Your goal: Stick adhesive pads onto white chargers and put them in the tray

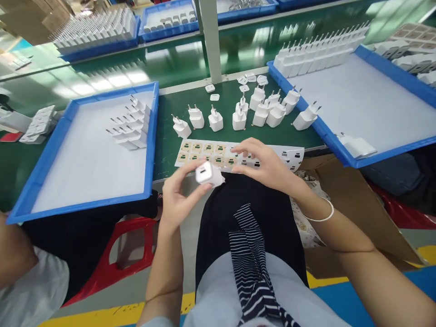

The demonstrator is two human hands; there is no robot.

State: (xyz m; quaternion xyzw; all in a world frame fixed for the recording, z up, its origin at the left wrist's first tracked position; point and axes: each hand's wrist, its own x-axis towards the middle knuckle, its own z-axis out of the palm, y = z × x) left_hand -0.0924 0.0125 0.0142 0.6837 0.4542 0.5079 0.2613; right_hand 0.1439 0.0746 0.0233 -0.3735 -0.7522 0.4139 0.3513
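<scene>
My left hand [177, 197] grips a white USB wall charger [207, 175] between thumb and fingers, its USB port turned up toward me. Above the right half of a white label sheet [275, 152] hovers my right hand [267, 165], thumb and fingers apart; I see nothing between them. Cream labels with dark middles [196, 146] cover the sheet's left part. Behind it on the green bench stand several white chargers [215, 119] with their prongs up. Small white plates [210, 88] lie farther back.
A blue-rimmed tray [155, 118] with chargers is on the left, another tray [344, 152] on the right. A metal post [211, 41] rises at the back. Below right is a cardboard box [350, 209]. A co-worker's arm [15, 254] and a red stool [132, 227] are at left.
</scene>
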